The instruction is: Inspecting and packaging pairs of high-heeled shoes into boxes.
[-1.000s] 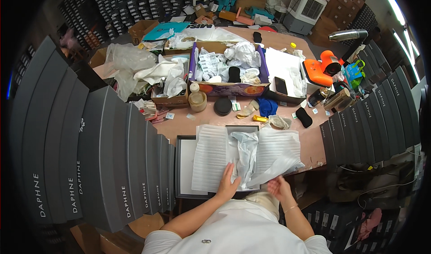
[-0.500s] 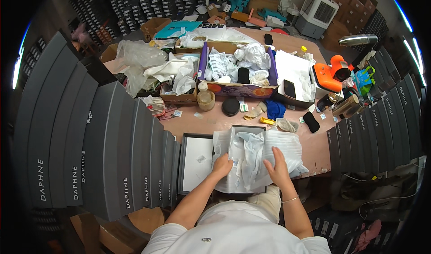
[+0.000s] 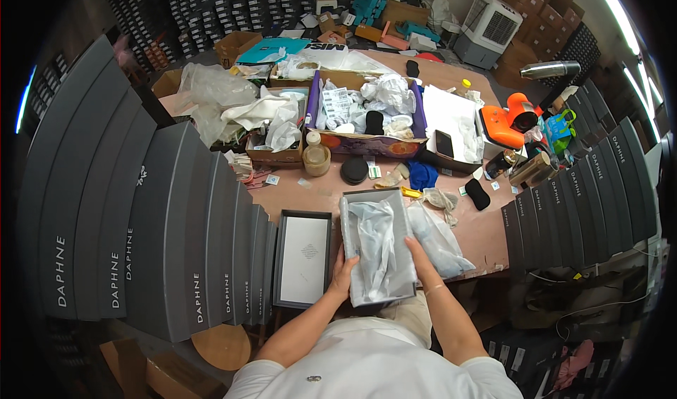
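Observation:
A grey shoebox (image 3: 407, 286) is between my two hands at the table's front edge, slightly tilted. White foam sheet (image 3: 352, 219) lines its inside, and a bundle wrapped in pale, translucent film (image 3: 376, 240) lies in it; what the wrapping holds is hidden. My left hand (image 3: 343, 275) grips the box's left wall, fingers partly hidden against it. On the right wall my right hand (image 3: 422, 259) holds it from the other side. Left of the box rests a grey box lid (image 3: 305, 258), its white inside facing up. A white plastic bag (image 3: 441, 240) lies just right of the box.
Tall stacks of grey shoeboxes flank me, left (image 3: 166, 223) and right (image 3: 589, 194). Behind the work spot stand a purple carton (image 3: 367, 144) of crumpled paper, a bottle (image 3: 316, 156), a round black case (image 3: 354, 170), a phone (image 3: 443, 143) and an orange device (image 3: 502, 125).
The foam sheet that spread over the box's sides is now folded inside its walls. Both hands have moved onto the box's sides, and the bag at right is more exposed.

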`<state>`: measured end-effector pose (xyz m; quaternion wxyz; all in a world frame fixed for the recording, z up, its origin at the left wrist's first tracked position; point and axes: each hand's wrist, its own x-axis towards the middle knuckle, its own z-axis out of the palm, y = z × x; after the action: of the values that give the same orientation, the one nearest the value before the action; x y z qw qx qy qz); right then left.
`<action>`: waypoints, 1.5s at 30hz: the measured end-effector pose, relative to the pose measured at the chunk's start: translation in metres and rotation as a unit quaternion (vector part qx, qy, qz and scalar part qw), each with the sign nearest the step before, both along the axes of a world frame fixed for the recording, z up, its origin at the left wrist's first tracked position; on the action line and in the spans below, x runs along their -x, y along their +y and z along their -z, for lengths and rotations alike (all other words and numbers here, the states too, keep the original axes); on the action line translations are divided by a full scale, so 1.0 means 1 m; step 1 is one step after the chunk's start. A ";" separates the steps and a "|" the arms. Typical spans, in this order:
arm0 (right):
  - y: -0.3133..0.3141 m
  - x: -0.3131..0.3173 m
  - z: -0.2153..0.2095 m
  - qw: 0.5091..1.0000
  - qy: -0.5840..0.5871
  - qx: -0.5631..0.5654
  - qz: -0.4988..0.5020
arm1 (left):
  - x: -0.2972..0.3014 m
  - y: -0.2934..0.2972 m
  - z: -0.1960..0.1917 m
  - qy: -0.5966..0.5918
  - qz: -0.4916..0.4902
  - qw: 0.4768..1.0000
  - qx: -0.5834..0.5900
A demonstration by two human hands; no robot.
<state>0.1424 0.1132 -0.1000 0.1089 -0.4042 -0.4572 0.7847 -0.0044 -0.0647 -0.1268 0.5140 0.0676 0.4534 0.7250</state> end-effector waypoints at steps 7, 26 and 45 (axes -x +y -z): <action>-0.027 0.022 -0.002 0.784 -0.128 -0.607 0.003 | 0.007 -0.017 0.024 0.329 -0.027 0.927 0.177; -0.037 0.080 -0.075 0.906 -0.036 -0.413 -0.085 | 0.012 -0.016 -0.060 -0.181 0.130 0.973 -0.064; -0.100 0.066 -0.096 0.882 0.103 -0.379 -0.261 | 0.059 -0.067 -0.059 0.045 -0.099 0.994 0.019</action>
<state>0.0769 0.0132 -0.0042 0.0917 -0.1153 -0.7950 0.5884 -0.0636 -0.1320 -0.0679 0.4201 0.0459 0.4941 0.7598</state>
